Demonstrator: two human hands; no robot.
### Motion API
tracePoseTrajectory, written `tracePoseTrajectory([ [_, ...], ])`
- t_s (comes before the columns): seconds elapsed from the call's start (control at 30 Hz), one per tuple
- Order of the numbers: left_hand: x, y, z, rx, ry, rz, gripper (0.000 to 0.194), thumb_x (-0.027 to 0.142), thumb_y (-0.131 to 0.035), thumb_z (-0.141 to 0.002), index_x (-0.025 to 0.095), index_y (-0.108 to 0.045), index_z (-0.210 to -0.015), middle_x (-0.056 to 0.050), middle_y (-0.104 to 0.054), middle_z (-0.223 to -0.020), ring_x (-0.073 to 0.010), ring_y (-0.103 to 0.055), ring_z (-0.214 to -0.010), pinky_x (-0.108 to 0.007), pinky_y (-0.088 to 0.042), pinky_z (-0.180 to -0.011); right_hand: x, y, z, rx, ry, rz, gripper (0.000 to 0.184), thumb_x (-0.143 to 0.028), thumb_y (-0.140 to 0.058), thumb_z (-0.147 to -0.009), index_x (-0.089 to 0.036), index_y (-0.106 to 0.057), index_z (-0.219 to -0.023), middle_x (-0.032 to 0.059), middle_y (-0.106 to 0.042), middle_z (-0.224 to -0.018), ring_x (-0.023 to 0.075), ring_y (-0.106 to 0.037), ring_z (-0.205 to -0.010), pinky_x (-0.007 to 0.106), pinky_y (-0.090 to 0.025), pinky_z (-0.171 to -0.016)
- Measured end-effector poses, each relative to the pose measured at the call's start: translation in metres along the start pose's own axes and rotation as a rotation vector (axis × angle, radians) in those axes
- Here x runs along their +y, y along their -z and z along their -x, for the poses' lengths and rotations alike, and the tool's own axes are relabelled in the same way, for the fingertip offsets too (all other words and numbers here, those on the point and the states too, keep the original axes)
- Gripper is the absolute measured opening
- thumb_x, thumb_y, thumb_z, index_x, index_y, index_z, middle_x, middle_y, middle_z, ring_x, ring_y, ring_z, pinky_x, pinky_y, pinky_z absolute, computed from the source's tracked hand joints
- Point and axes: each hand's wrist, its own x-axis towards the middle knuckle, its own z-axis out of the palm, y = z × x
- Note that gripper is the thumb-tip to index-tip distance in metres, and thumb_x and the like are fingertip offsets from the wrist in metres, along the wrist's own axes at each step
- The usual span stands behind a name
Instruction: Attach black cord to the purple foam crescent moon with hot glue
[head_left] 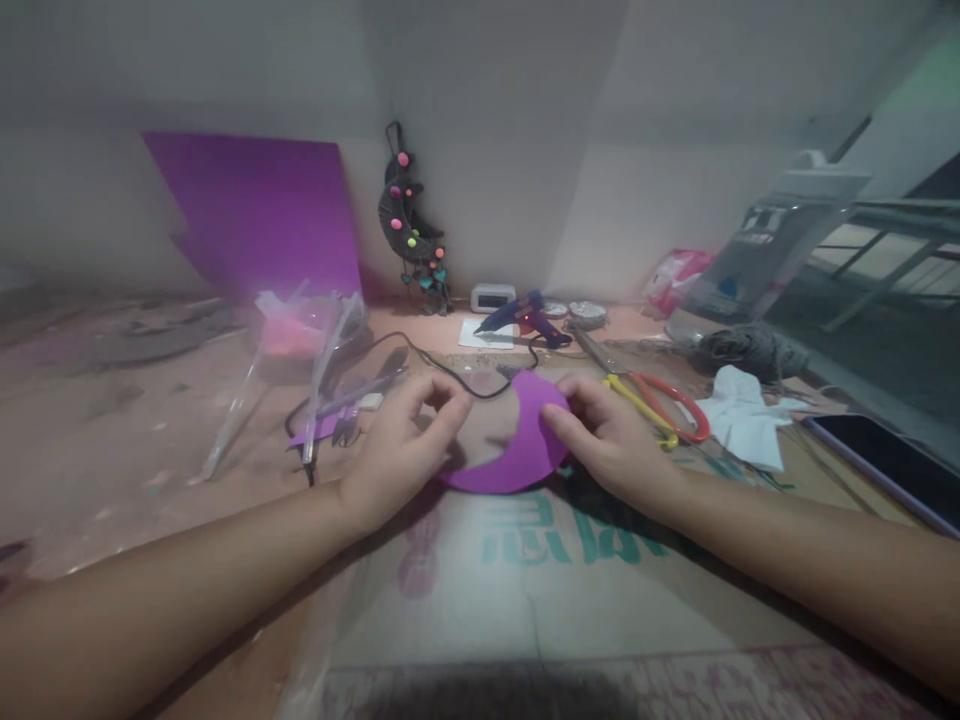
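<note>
Purple crescent (534,445) sits over the cardboard (600,610), toward its far edge, left of the right hand (616,440), whose grip pinches its outer curve; one horn reaches the left hand (405,445), whose hold I cannot tell.

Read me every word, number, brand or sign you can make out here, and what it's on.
Cardboard: large green characters; one resembles "息", the rest too distorted to read.
Cardboard's near edge: reddish print, too blurred to read.
Small white device: no legible digits.
Clear plastic packaging at right: markings too blurred to read.
</note>
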Motion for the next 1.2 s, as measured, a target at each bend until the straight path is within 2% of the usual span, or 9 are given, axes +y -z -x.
tracePoseTrajectory([
  [0.13, 0.009, -0.004, 0.009, -0.079, -0.188, -0.23, 0.021, 0.034, -0.054, -0.089, 0.02, -0.063, -0.102, -0.004, -0.065, -0.084, -0.0184, -0.06, -0.078, -0.03, -0.049, -0.071, -0.001, 0.005, 0.006, 0.172, 0.382, 0.203, 0.018, -0.022, -0.057, -0.085, -0.023, -0.043, -0.075, -0.0032, -0.049, -0.063, 0.0116, -0.045, -0.056, 0.026, -0.037, -0.054],
  [0.23, 0.01, -0.009, 0.017, -0.311, -0.182, -0.201, 0.039, 0.037, -0.056, -0.089, 0.021, -0.056, -0.125, -0.008, -0.069, -0.105, -0.0204, -0.064, -0.086, -0.034, -0.051, -0.08, 0.002, 0.009, 0.007, -0.018, 0.716, 0.479, 0.016, -0.016, -0.058, -0.083, -0.022, -0.048, -0.073, -0.0011, -0.055, -0.062, 0.0139, -0.046, -0.06, 0.03, -0.035, -0.06],
  [0.33, 0.008, -0.011, 0.021, -0.403, -0.218, -0.16, 0.057, 0.039, -0.058, -0.088, 0.022, -0.043, -0.14, -0.012, -0.058, -0.133, -0.0264, -0.056, -0.118, -0.043, -0.042, -0.103, 0.007, 0.006, 0.005, -0.146, 0.84, 0.65, 0.003, -0.018, -0.059, -0.086, -0.02, -0.056, -0.086, 0.0026, -0.062, -0.071, 0.0168, -0.048, -0.069, 0.032, -0.036, -0.066],
  [0.67, 0.003, -0.013, 0.009, -0.192, -0.005, 0.081, 0.059, 0.036, -0.053, -0.092, 0.023, -0.035, -0.146, -0.006, -0.038, -0.152, -0.0237, -0.03, -0.142, -0.041, -0.025, -0.118, 0.009, -0.005, 0.005, -0.176, 0.746, 0.664, 0.044, -0.026, -0.058, -0.089, -0.012, -0.049, -0.13, 0.0116, -0.063, -0.104, 0.0215, -0.055, -0.095, 0.036, -0.047, -0.083],
  [0.83, -0.002, -0.014, 0.005, -0.094, -0.049, 0.169, 0.055, 0.028, -0.054, -0.092, 0.024, -0.035, -0.144, -0.006, -0.045, -0.147, -0.0216, -0.044, -0.133, -0.034, -0.036, -0.11, 0.01, -0.005, 0.003, -0.191, 0.688, 0.61, 0.047, -0.019, -0.055, -0.089, -0.014, -0.045, -0.134, 0.014, -0.06, -0.115, 0.0237, -0.055, -0.104, 0.04, -0.048, -0.088],
  [0.93, -0.002, -0.015, 0.004, -0.023, 0.047, 0.223, 0.031, 0.029, -0.053, -0.093, 0.017, -0.05, -0.121, -0.007, -0.068, -0.109, -0.0193, -0.065, -0.1, -0.031, -0.051, -0.086, 0.006, -0.003, 0.003, -0.231, 0.69, 0.541, 0.038, -0.017, -0.053, -0.088, -0.017, -0.049, -0.126, 0.0116, -0.063, -0.109, 0.0227, -0.056, -0.101, 0.039, -0.049, -0.086],
  [1.0, 0.0, -0.014, 0.003, 0.027, 0.124, 0.201, 0.017, 0.032, -0.054, -0.091, 0.016, -0.053, -0.099, -0.002, -0.067, -0.083, -0.0161, -0.066, -0.08, -0.027, -0.051, -0.073, 0.002, -0.001, 0.005, -0.244, 0.677, 0.491, 0.023, -0.017, -0.053, -0.088, -0.019, -0.054, -0.111, 0.0083, -0.064, -0.098, 0.0205, -0.058, -0.09, 0.037, -0.049, -0.079],
  [1.1, 0.001, -0.012, 0.0, 0.047, 0.131, 0.181, 0.014, 0.031, -0.056, -0.09, 0.017, -0.052, -0.088, 0.002, -0.062, -0.074, -0.0129, -0.063, -0.073, -0.023, -0.049, -0.067, 0.001, 0.001, 0.006, -0.126, 0.576, 0.37, 0.004, -0.018, -0.054, -0.088, -0.021, -0.051, -0.089, 0.0015, -0.058, -0.076, 0.0152, -0.053, -0.069, 0.03, -0.045, -0.064],
  [1.2, 0.001, -0.01, -0.001, 0.046, 0.106, 0.182, 0.012, 0.028, -0.055, -0.091, 0.016, -0.055, -0.089, 0.002, -0.06, -0.076, -0.0113, -0.061, -0.073, -0.021, -0.046, -0.066, 0.007, 0.004, 0.002, 0.108, 0.352, 0.215, 0.013, -0.022, -0.053, -0.089, -0.022, -0.044, -0.081, -0.0021, -0.049, -0.071, 0.0123, -0.048, -0.063, 0.026, -0.041, -0.058],
])
